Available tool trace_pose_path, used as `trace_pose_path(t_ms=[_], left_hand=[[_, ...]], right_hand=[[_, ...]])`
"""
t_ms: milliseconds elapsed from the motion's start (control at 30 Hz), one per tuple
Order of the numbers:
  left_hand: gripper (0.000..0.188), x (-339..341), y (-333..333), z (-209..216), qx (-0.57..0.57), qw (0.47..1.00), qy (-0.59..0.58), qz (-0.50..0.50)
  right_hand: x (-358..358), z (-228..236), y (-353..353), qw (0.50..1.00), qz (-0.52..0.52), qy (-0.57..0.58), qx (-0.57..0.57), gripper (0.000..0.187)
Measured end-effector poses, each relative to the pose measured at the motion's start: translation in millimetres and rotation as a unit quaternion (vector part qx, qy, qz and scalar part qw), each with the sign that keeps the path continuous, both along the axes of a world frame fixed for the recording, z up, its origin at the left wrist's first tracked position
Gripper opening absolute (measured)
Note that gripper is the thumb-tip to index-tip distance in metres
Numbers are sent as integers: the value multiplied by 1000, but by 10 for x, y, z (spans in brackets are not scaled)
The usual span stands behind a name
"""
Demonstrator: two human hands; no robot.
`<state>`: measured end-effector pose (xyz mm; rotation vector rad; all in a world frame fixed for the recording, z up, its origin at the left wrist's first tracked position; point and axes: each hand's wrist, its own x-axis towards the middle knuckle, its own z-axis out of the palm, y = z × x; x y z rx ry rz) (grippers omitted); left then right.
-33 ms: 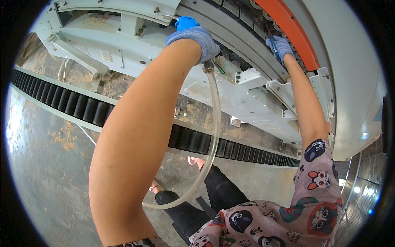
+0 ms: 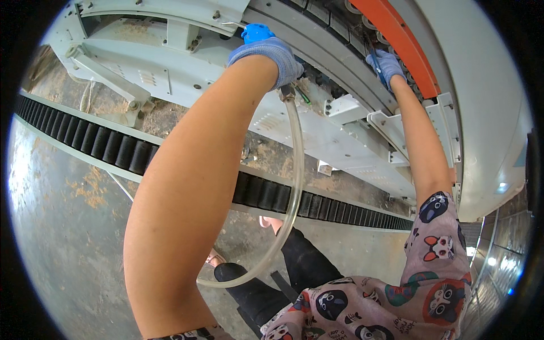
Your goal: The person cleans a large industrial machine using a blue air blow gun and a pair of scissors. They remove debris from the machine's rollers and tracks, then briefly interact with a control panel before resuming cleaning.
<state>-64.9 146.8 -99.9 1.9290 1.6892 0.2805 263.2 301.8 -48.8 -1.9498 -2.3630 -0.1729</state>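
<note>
My left hand [image 2: 265, 61], in a pale blue knit glove, is closed around an air blow gun [image 2: 256, 33]. The gun's blue body shows above the glove, its thin metal nozzle pointing left beside the white machine frame. Below the hand, a metal fitting joins it to a clear hose [image 2: 297, 153] that curves down past my legs. My right hand [image 2: 389, 65], gloved alike, reaches between the grey rail [image 2: 340, 68] and the orange guard [image 2: 405, 42]. Its fingers are closed on a slim tool with a blue handle [image 2: 378, 68] and a dark tip; its exact kind is unclear.
A track of black rollers [image 2: 263, 192] crosses in front of my legs. White brackets [image 2: 347, 107] and bolts stick out below the rail. A small green stick-like item [image 2: 305, 97] lies near the hose fitting. Wood dust covers the floor [image 2: 90, 190]. A large white housing [image 2: 481, 113] stands at right.
</note>
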Motion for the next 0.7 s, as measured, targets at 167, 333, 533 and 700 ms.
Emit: trace_pose_path(t_ms=[167, 333, 533, 700], left_hand=[[38, -57, -54, 51, -15, 999, -23, 20], [37, -74, -69, 187, -13, 999, -32, 20], [37, -98, -124, 275, -15, 998, -59, 27], [38, -113, -145, 290, -29, 995, -91, 31]], right_hand=[[-146, -2, -9, 1000, 5, -10, 13, 27], [-118, 126, 49, 999, -35, 21, -18, 26], [-363, 321, -154, 994, -34, -98, -43, 33], [-368, 299, -95, 978, -25, -207, -11, 36]])
